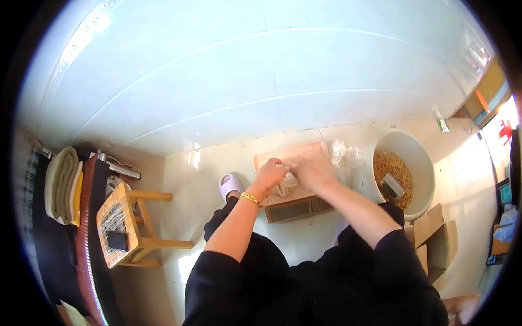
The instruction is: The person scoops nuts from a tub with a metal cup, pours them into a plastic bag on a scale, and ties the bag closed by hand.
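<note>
A small clear plastic bag (286, 185) with pale contents rests on the scale (293, 210), which has a light flat top and a dark front panel. My left hand (270, 175), with a gold bracelet at the wrist, is closed on the top of the bag. Close beside it, my right hand (314, 173) is over the bag's neck; its fingers are smeared by motion. Crumpled clear plastic bags (347, 156) lie right of the scale. Further right, a white bucket (423, 174) holds yellow-brown kernels (392, 167) and a metal scoop (392, 187).
A wooden stool (136, 223) with a dark flat object and pale strands on it stands at the left. Folded cloths (64, 185) lie beyond it. An open cardboard box (435, 239) is at the lower right, near a person's bare skin (461, 304).
</note>
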Motion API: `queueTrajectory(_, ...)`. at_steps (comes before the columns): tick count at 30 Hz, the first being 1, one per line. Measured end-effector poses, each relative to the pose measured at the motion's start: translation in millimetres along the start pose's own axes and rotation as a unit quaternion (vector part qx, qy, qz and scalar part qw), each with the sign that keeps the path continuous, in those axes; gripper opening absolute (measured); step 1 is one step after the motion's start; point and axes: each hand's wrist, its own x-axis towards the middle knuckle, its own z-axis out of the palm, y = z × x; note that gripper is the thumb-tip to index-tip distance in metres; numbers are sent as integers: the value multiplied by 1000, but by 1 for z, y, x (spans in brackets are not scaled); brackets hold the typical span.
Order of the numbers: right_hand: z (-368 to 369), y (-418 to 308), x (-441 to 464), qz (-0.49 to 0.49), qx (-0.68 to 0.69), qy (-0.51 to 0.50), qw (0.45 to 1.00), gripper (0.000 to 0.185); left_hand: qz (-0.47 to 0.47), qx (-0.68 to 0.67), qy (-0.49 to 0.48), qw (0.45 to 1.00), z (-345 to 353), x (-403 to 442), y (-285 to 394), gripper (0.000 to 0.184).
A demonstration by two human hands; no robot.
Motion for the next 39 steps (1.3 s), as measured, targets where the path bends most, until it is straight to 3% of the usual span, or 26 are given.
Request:
queueTrajectory(2,40,-7,25,3,-50,-42,998,24,26,51,-2,998,-10,-6,2,49)
queueTrajectory(4,67,4,42,56,-101,-142,983,23,33,10,-8,999,-22,-19,19,45)
queueTrajectory(5,66,15,40,51,-108,-145,982,23,23,-10,-4,1000,-26,-21,26,40)
queueTrajectory(7,58,39,31,-35,-93,89,991,18,13,-38,-5,999,-30,-12,26,36)
queueTrajectory(8,44,42,33,-32,-100,85,991,18,32,-58,33,997,-31,-1,24,31)
queueTrajectory(10,9,51,42,88,46,158,982,15,57,-82,65,993,-30,11,29,26)
queueTrajectory(12,-14,54,35,101,99,163,976,16,52,-148,121,980,-33,4,44,21)
queueTrajectory(17,-7,69,34,103,221,164,956,16,28,-167,115,979,-30,-12,45,21)
queueTrajectory(19,8,79,36,43,197,135,970,15,23,-136,44,989,-21,-5,28,23)
queueTrajectory(22,25,90,38,-10,122,112,986,14,28,-42,30,998,0,11,3,27)
queueTrajectory(24,22,88,38,0,184,128,975,14,-15,-42,1,999,7,15,3,29)
queueTrajectory(26,18,79,40,12,248,142,958,15,82,-94,72,990,19,20,-2,30)
queueTrajectory(29,20,72,38,-38,286,132,948,15,94,-123,108,982,26,13,1,30)
queueTrajectory(32,20,73,38,-7,184,116,976,16,19,-104,32,994,18,1,0,24)
queueTrajectory(34,21,87,30,79,-2,-10,997,19,20,-79,37,996,11,1,-2,28)
queueTrajectory(36,23,93,24,97,-14,-39,994,19,23,-55,33,998,5,2,-3,34)
queueTrajectory(39,4,90,14,109,-48,-84,989,21,38,-30,11,999,-2,-1,4,20)
